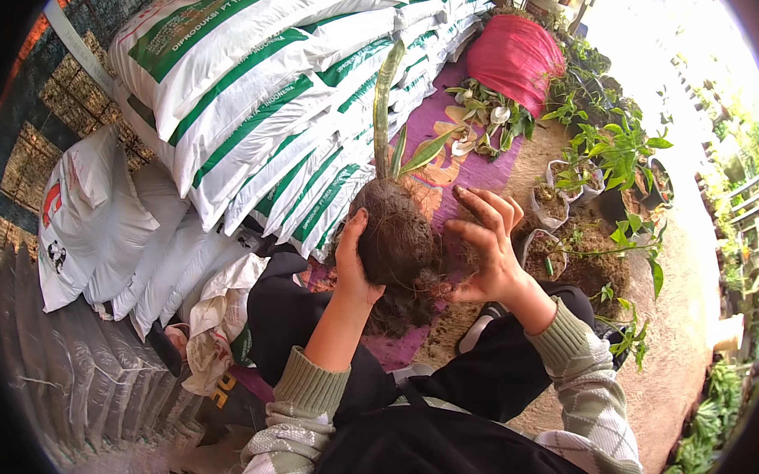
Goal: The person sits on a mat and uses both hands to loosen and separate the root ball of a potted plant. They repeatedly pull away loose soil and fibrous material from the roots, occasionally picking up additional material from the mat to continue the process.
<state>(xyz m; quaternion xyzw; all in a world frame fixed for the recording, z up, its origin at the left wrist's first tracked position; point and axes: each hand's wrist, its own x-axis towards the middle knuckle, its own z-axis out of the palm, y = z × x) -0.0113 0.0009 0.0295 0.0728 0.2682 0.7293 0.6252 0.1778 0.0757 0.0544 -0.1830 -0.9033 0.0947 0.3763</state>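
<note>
A snake plant with a dark, round root ball [395, 233] is held up in front of me, its tall mottled leaf [382, 108] and shorter yellow-edged leaves pointing away from me. My left hand [354, 261] grips the root ball from its left side, thumb on top. My right hand [491, 250], soiled at the fingers, is spread at the right of the ball with its fingers apart; whether its thumb touches the loose roots at the bottom I cannot tell. Beneath the ball lies a dark heap of roots and soil [399, 310].
Stacked white and green sacks [251, 115] rise at the left and ahead. A red sack [515, 59] stands beyond cut leaves [489, 118] on a purple printed sheet [435, 124]. Potted plants in plastic bags [544, 254] and leafy seedlings [620, 153] are at the right.
</note>
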